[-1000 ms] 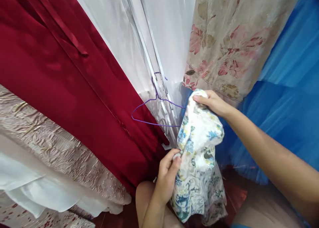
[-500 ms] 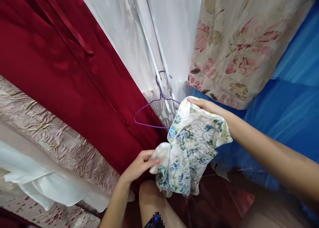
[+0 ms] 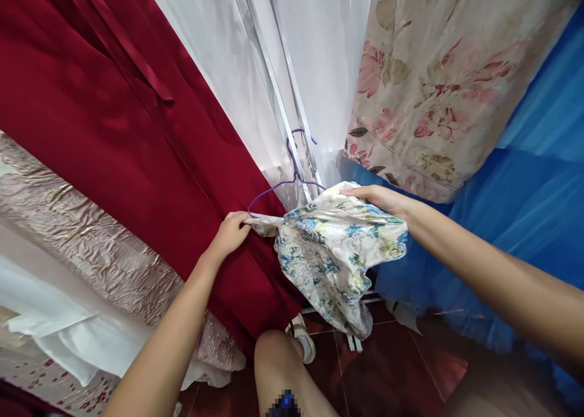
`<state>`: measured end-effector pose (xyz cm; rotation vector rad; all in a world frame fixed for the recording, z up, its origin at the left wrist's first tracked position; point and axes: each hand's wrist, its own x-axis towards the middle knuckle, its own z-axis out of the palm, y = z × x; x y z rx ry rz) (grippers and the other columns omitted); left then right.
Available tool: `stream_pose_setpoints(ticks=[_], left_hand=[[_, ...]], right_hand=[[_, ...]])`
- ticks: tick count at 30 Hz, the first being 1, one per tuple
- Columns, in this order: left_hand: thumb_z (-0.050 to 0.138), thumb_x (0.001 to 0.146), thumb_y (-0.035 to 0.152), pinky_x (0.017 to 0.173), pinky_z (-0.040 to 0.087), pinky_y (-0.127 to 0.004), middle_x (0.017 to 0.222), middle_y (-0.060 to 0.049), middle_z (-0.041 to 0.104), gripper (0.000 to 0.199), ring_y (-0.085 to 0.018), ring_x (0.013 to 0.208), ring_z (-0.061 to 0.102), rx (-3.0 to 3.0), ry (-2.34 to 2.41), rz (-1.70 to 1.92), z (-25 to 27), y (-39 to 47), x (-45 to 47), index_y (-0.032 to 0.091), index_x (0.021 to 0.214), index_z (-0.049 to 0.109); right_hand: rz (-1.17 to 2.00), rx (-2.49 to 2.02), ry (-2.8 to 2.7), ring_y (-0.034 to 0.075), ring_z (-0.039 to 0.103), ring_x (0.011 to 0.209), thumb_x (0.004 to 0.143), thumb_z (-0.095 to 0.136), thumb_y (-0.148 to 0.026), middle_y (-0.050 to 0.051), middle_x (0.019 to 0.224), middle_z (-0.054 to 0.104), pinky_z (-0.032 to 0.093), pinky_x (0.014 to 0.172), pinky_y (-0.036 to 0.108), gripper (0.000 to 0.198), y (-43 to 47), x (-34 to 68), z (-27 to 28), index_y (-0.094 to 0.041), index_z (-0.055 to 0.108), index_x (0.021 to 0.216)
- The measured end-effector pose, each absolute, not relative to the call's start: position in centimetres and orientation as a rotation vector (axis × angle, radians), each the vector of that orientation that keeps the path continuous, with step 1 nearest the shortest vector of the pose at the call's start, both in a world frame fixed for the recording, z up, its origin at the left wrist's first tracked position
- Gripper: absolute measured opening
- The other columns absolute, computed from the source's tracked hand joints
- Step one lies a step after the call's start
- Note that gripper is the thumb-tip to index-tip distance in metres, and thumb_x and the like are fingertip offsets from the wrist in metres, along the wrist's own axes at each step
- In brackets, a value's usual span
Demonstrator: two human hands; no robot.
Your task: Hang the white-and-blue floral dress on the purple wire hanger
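Observation:
A small white garment with blue and green flowers (image 3: 328,247) hangs stretched between my two hands. My left hand (image 3: 232,231) pinches its narrow left corner close to the left end of a purple hanger (image 3: 274,188). At the garment's upper right, my right hand (image 3: 376,197) grips the cloth, thumb on top and the other fingers hidden by the fabric. The hanger's hook is at the white metal poles, and its right arm and lower bar run behind or into the garment; I cannot tell which.
Long red cloth (image 3: 150,137) hangs at the left, beside textured pink fabric (image 3: 123,259). White cloth (image 3: 323,52) is behind the white poles (image 3: 274,89). A beige floral dress (image 3: 424,101) and blue tulle (image 3: 515,222) hang at the right. Below are my knee, a shoe (image 3: 303,338) and dark red tiles (image 3: 387,362).
My left hand has moved up and left, pulling the garment's left corner out to the hanger's left end. The garment's lower part has swung and spread. My right hand has barely shifted.

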<state>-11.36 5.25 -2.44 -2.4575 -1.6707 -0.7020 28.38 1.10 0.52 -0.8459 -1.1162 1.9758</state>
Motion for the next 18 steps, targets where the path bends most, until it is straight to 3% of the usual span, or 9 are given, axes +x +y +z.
stream_pose_setpoints(ticks=[6,11,14,18], left_hand=[[0.044,0.077,0.013,0.099,0.044,-0.041,0.104,-0.009,0.069,0.015,-0.026,0.108,0.058,-2.299,-1.573,-1.032,0.6,5.9,-9.1,0.019,0.075,0.058],[0.052,0.076,0.014,0.089,0.052,-0.035,0.114,-0.008,0.069,0.007,-0.022,0.105,0.065,-2.600,-1.448,-1.599,2.0,4.7,-4.6,0.019,0.080,0.057],[0.062,0.071,0.014,0.088,0.052,-0.031,0.123,-0.008,0.063,0.023,-0.021,0.107,0.063,-2.407,-1.420,-1.771,1.3,4.3,-3.3,0.020,0.094,0.062],[0.068,0.073,0.021,0.073,0.051,-0.025,0.099,-0.004,0.066,0.025,-0.015,0.082,0.064,-2.209,-1.627,-1.913,-0.3,3.3,-3.5,0.019,0.097,0.061]], right_hand=[[2.104,-0.883,-0.927,0.023,0.075,0.069,0.091,0.057,-0.022,0.011,0.084,0.080,0.064,0.066,0.032,0.020,1.5,28.8,0.4,-0.012,0.073,0.099],[2.105,-0.874,-0.926,0.023,0.076,0.071,0.091,0.061,-0.029,0.008,0.079,0.079,0.064,0.071,0.034,0.015,1.6,29.5,-0.1,-0.018,0.072,0.091],[2.024,-0.855,-0.894,0.023,0.075,0.071,0.091,0.062,-0.034,0.006,0.076,0.078,0.063,0.075,0.036,0.018,1.5,30.2,-1.7,-0.019,0.070,0.087],[1.770,-0.740,-0.912,0.025,0.075,0.092,0.093,0.055,-0.035,0.003,0.093,0.080,0.059,0.090,0.039,0.022,0.5,32.2,-6.3,-0.024,0.070,0.105]])
